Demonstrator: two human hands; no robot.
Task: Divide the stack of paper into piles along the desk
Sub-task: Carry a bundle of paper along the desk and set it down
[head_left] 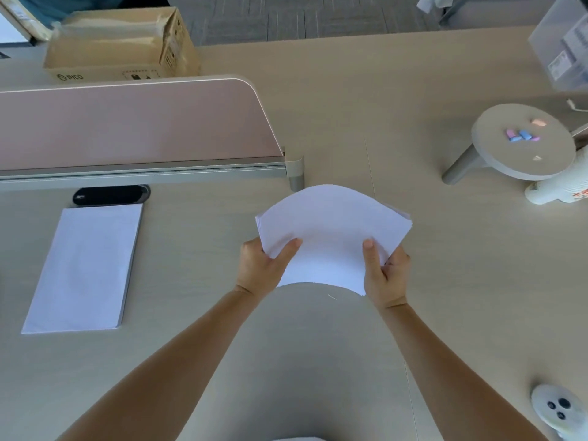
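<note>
Both hands hold the stack point(331, 224) in the air over the desk point(461, 249), on the near side of the divider point(127, 122) and just past its right end. The left hand point(264, 265) pinches the stack's near left corner, with the thumb pressed flat on the top sheet and the other fingers hidden underneath. The right hand point(386, 272) pinches the near right edge the same way, thumb on top and the remaining fingers curled round the edge below. Squeezed from both sides, the sheets bow upward in an arch, and the far edges fan slightly apart. One pile point(86, 268) already lies flat on the desk, near side of the divider and below its left half, squared up and untouched, with a dark oval cover point(111, 195) between it and the divider. A cardboard box point(121, 43) sits beyond the divider. Judging by this, the work is at an early stage: a single pile is set down, while the held stack looks thick enough for several more. The desk stretching rightward from the divider's end has no paper on it yet, so most of the dividing seems left to do.
</note>
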